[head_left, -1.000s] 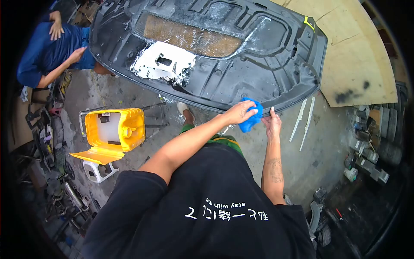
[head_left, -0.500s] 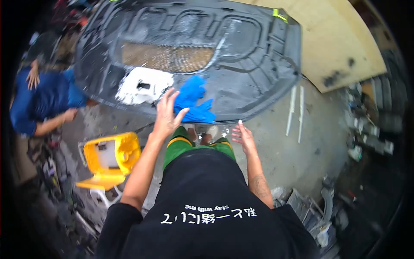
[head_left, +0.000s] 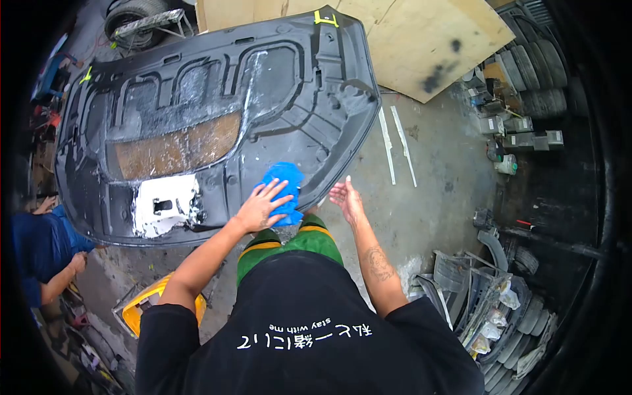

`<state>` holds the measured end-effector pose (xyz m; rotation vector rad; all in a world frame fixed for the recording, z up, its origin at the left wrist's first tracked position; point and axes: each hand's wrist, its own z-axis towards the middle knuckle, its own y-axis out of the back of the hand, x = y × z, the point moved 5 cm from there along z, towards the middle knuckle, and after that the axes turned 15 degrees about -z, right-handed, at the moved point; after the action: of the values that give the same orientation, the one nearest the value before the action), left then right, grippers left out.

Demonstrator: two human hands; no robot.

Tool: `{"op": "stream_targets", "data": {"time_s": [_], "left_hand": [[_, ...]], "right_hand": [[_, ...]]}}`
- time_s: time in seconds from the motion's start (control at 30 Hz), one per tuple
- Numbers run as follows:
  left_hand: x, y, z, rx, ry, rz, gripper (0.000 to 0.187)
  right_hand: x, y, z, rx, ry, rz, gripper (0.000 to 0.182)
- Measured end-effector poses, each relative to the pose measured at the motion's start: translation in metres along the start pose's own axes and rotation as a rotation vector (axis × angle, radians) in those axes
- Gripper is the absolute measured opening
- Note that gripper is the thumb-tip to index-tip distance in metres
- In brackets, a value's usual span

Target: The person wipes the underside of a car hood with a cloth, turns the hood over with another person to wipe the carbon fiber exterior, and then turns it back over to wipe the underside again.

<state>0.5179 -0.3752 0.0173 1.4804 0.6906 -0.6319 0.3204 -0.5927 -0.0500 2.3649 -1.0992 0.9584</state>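
Note:
A black car hood lies with its ribbed underside up in front of me. Near its front edge, a crumpled blue cloth rests on the hood. My left hand is laid over the cloth with its fingers spread, covering part of it. Just off the hood's right edge hovers my right hand, holding nothing, its fingers loosely bent and apart. A white patch with a rectangular hole sits on the hood, left of my left hand.
A person in a blue shirt crouches at the hood's left end. A yellow plastic container is on the floor at lower left. Two white strips lie on the floor, right of the hood. A plywood sheet stands behind. Car parts are piled at right.
My left hand has come down from above the white patch's edge onto the blue cloth. My view has turned right, so the hood appears further left. The right hand stays open beside the hood.

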Motion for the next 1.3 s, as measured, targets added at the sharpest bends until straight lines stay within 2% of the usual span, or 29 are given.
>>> {"op": "stream_targets", "data": {"time_s": [0.03, 0.07, 0.1, 0.17, 0.2, 0.27, 0.3, 0.4, 0.47, 0.5, 0.57, 0.6, 0.63, 0.73, 0.77, 0.8, 0.9, 0.97, 1.0, 1.03, 1.13, 1.17, 1.23, 1.27, 1.3], "left_hand": [[-0.002, -0.006, 0.021, 0.002, 0.000, 0.007, 0.056], [-0.005, -0.012, 0.043, -0.016, -0.010, -0.027, 0.055], [-0.006, -0.018, 0.067, -0.037, -0.017, -0.060, 0.055], [-0.011, -0.027, 0.115, -0.072, 0.020, -0.102, 0.054], [-0.013, -0.031, 0.139, -0.117, 0.044, -0.098, 0.054], [-0.012, -0.037, 0.191, -0.217, 0.131, -0.096, 0.053], [-0.009, -0.041, 0.216, -0.268, 0.201, -0.095, 0.053], [0.001, -0.040, 0.287, -0.457, 0.285, -0.095, 0.052], [0.013, -0.034, 0.331, -0.543, 0.332, -0.135, 0.050], [0.019, -0.032, 0.347, -0.576, 0.356, -0.123, 0.047], [0.024, -0.021, 0.357, -0.646, 0.395, -0.067, 0.041], [0.027, -0.020, 0.357, -0.593, 0.412, -0.033, 0.039], [0.034, -0.020, 0.356, -0.538, 0.429, -0.001, 0.037], [0.037, -0.016, 0.304, -0.601, 0.506, 0.052, 0.038], [0.035, -0.014, 0.281, -0.621, 0.540, 0.046, 0.038], [0.031, -0.010, 0.251, -0.662, 0.600, 0.054, 0.039], [0.020, -0.007, 0.140, -0.717, 0.872, 0.123, 0.041], [0.021, -0.014, 0.053, -0.847, 1.018, 0.205, 0.042], [0.018, -0.013, 0.016, -0.900, 1.186, 0.212, 0.040], [0.016, -0.014, -0.018, -0.963, 1.249, 0.257, 0.038], [0.008, -0.017, -0.077, -1.245, 1.457, 0.185, 0.036], [0.008, -0.023, -0.079, -1.324, 1.495, 0.174, 0.038], [-0.002, -0.039, -0.059, -1.228, 1.401, 0.179, 0.056], [-0.009, -0.040, -0.052, -1.159, 1.341, 0.181, 0.057], [-0.016, -0.037, -0.053, -1.153, 1.256, 0.185, 0.049]], "right_hand": [[0.000, 0.002, 0.003, 0.063, -0.006, 0.016, 0.063], [0.001, 0.004, 0.007, 0.124, -0.033, -0.001, 0.073], [0.004, 0.009, 0.011, 0.135, -0.030, -0.001, 0.073], [0.004, 0.013, 0.012, 0.372, -0.208, 0.191, 0.080], [0.005, 0.019, 0.016, 0.385, -0.211, 0.189, 0.080], [0.007, 0.020, 0.021, 0.635, -0.342, 0.361, 0.082], [0.001, 0.024, 0.030, 0.774, -0.347, 0.399, 0.078], [0.016, 0.036, 0.052, 0.926, -0.484, 0.459, 0.069], [0.023, 0.060, 0.086, 0.777, -0.314, 0.268, 0.061], [0.041, 0.068, 0.094, 0.694, -0.291, 0.157, 0.054], [0.054, 0.085, 0.117, 0.624, -0.255, 0.098, 0.051], [0.064, 0.089, 0.127, 0.610, -0.239, 0.060, 0.051], [0.072, 0.090, 0.135, 0.660, -0.257, 0.036, 0.051], [0.097, 0.081, 0.152, 0.709, -0.255, -0.149, 0.051], [0.108, 0.077, 0.154, 0.707, -0.222, -0.283, 0.044], [0.117, 0.073, 0.159, 0.701, -0.178, -0.415, 0.038], [0.112, 0.075, 0.181, 0.744, -0.173, -0.533, 0.039], [0.112, 0.078, 0.184, 0.758, -0.175, -0.587, 0.038], [0.114, 0.076, 0.187, 0.748, -0.190, -0.625, 0.038], [0.119, 0.072, 0.183, 0.772, -0.192, -0.619, 0.040], [0.122, 0.067, 0.177, 0.855, -0.203, -0.626, 0.041], [0.122, 0.068, 0.177, 0.869, -0.218, -0.606, 0.042], [0.127, 0.066, 0.165, 0.850, -0.184, -0.606, 0.043], [0.128, 0.065, 0.162, 0.810, -0.176, -0.586, 0.044], [0.125, 0.066, 0.166, 0.787, -0.198, -0.577, 0.040]]}}
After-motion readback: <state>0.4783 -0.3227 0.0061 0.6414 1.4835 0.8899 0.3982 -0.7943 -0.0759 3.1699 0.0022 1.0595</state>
